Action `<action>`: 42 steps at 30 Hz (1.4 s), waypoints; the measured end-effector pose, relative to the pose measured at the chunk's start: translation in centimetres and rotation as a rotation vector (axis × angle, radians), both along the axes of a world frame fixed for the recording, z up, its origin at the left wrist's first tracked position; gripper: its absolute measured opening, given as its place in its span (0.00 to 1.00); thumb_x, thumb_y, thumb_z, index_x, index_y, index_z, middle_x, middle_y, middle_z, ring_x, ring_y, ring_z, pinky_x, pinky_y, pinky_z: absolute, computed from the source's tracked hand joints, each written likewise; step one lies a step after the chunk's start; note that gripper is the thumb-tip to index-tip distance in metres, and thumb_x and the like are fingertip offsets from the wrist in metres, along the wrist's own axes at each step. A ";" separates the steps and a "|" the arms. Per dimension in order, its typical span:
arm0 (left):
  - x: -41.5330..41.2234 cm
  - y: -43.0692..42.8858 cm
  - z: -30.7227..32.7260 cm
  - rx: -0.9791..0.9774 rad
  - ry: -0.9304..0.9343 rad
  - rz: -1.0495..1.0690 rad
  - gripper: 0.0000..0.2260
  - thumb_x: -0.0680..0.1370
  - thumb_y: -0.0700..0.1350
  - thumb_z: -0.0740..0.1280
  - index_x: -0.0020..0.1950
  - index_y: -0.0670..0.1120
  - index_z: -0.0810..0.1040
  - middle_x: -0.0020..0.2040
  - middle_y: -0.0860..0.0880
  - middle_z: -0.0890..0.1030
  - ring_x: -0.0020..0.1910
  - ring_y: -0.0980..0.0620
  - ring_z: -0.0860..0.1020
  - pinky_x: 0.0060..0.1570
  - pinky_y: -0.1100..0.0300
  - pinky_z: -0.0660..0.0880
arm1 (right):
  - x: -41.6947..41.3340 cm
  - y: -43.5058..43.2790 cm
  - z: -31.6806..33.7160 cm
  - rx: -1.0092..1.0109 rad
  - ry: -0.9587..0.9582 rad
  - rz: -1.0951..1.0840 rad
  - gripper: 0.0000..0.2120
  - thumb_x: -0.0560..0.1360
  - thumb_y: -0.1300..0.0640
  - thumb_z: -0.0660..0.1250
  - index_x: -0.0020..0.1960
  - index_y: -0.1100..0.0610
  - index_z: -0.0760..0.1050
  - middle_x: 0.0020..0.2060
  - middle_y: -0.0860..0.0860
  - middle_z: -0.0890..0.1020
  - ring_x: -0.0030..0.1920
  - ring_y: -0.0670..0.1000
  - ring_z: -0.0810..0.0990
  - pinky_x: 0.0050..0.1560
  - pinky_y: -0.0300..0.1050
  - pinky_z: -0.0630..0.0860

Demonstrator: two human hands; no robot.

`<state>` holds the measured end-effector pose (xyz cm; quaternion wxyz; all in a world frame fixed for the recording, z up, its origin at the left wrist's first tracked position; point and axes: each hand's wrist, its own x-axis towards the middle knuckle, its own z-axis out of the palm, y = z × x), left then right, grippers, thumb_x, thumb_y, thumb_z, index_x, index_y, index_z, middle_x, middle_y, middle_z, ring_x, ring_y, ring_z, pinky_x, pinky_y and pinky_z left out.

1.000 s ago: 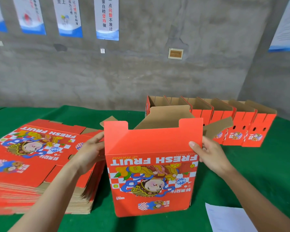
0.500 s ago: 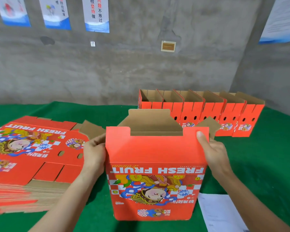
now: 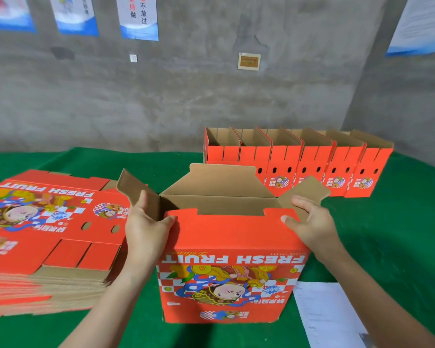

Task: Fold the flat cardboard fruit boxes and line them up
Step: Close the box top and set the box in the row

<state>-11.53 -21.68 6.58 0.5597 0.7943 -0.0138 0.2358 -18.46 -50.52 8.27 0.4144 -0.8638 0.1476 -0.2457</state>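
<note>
Fingers of the left hand and right hand pinch the top corners of the upright box on the table beside the flat stack, where the person should press the 2 side flaps inward together, keeping the walls square.

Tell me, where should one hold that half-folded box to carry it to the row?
Probably by its two narrow ends, one hand from each side, at the top corners where the left hand and right hand grip the box now. It stands upright with its flaps loose and splayed; those would likely bend, the walls less so.
</note>
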 end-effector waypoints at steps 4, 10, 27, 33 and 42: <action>0.0 0.2 0.2 0.125 -0.015 0.036 0.36 0.66 0.35 0.76 0.72 0.42 0.67 0.66 0.43 0.74 0.64 0.45 0.73 0.59 0.61 0.68 | -0.3 -0.1 0.6 -0.117 0.043 0.057 0.22 0.70 0.62 0.74 0.63 0.62 0.76 0.65 0.52 0.76 0.66 0.51 0.72 0.65 0.39 0.63; 0.1 0.2 0.8 0.335 -0.069 -0.017 0.34 0.64 0.31 0.74 0.69 0.41 0.70 0.66 0.39 0.73 0.62 0.39 0.71 0.57 0.60 0.67 | 0.6 0.7 3.8 -0.703 0.460 0.220 0.29 0.74 0.51 0.67 0.73 0.41 0.62 0.70 0.43 0.69 0.69 0.52 0.67 0.63 0.48 0.69; 0.7 0.9 1.1 0.658 -0.137 -0.512 0.24 0.79 0.50 0.63 0.73 0.57 0.60 0.52 0.56 0.83 0.55 0.53 0.78 0.53 0.58 0.72 | 3.0 3.8 5.0 -1.043 0.732 0.364 0.44 0.72 0.67 0.62 0.78 0.49 0.40 0.76 0.53 0.35 0.77 0.60 0.40 0.75 0.61 0.49; 4.2 -1.0 2.7 0.981 0.045 -0.337 0.33 0.75 0.43 0.65 0.77 0.58 0.55 0.72 0.45 0.58 0.71 0.40 0.60 0.68 0.48 0.61 | 3.1 3.2 4.1 -1.036 0.646 0.381 0.45 0.70 0.69 0.61 0.78 0.47 0.41 0.77 0.51 0.36 0.76 0.58 0.35 0.75 0.58 0.41; 6.7 -1.5 1.5 0.858 0.212 -0.419 0.38 0.71 0.46 0.68 0.77 0.58 0.53 0.78 0.52 0.44 0.74 0.38 0.49 0.72 0.45 0.55 | 1.8 1.1 0.8 -0.757 -0.095 0.604 0.17 0.74 0.65 0.65 0.58 0.48 0.70 0.61 0.42 0.75 0.66 0.52 0.73 0.69 0.52 0.68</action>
